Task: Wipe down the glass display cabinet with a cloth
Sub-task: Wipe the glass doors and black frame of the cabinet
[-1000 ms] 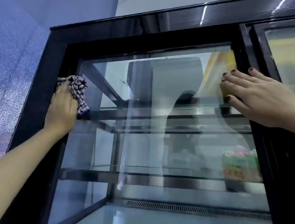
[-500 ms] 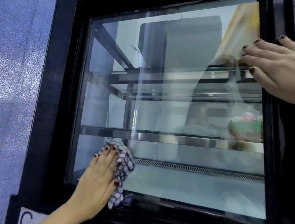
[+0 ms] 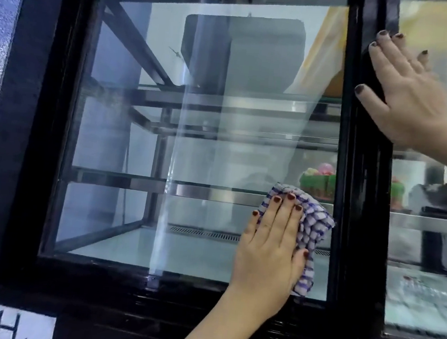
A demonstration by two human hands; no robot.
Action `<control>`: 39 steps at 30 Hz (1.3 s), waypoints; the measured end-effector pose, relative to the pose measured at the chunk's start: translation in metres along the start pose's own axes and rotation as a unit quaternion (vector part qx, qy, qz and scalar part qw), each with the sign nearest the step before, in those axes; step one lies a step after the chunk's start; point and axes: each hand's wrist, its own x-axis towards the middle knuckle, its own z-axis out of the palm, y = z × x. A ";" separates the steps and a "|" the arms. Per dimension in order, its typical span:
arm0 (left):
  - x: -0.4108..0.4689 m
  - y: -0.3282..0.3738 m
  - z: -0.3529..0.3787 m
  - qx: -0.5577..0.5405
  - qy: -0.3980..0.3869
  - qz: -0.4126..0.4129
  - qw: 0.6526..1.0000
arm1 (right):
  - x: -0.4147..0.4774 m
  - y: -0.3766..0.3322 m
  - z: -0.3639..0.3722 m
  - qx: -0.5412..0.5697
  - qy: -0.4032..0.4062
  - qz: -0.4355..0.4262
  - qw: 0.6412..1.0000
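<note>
1. Left hand (image 3: 270, 243), fingers flat, presses the cloth (image 3: 313, 226) on the cabinet (image 3: 127, 139) glass, lower right corner.
2. Right hand (image 3: 407, 93) lies spread on the frame (image 3: 356, 181); brace there.
3. Use even pressure; overlap your strokes into the corner.

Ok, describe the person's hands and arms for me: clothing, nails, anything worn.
The left hand and right hand are ungloved, every visible fingernail painted dark reddish-brown. Both forearms show no sleeve, watch or bracelet within the frame. A thin ring may sit on one left finger; too faint to confirm.
</note>
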 end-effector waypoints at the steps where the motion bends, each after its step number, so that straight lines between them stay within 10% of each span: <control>1: 0.010 0.005 0.000 -0.005 0.002 -0.006 1.000 | -0.001 0.003 -0.001 0.002 -0.001 0.000 1.000; 21: 0.350 -0.037 -0.074 -0.013 0.126 -0.025 0.992 | -0.012 0.003 -0.002 -0.014 0.010 0.091 0.996; 39: 0.281 -0.252 -0.109 -0.003 0.207 -0.143 0.968 | 0.052 -0.026 -0.003 -0.044 0.012 0.066 0.997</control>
